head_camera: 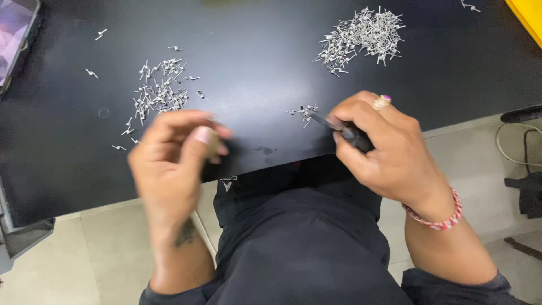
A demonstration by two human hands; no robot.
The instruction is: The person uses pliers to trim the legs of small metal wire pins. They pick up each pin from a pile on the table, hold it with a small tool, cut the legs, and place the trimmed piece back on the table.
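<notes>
Head view: a slim dark metal pair of tweezers (339,127), gripped in the closed right hand (384,147), points its tip at a small cluster of silvery metal pins (304,111) on the black counter (254,51). The left hand (175,155), blurred, pinches its fingers narrowly together; whether it holds anything cannot be told. Larger pin heaps lie left (161,90) and far right (364,34).

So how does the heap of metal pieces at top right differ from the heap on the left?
The top-right heap is denser and tightly packed, while the left heap is looser, with strays scattered around it. The top-right heap lies far up the black table, beyond the right hand with its dark tool; the left heap sits just above the left hand. Both are small silvery metal pieces of the same kind.
</notes>
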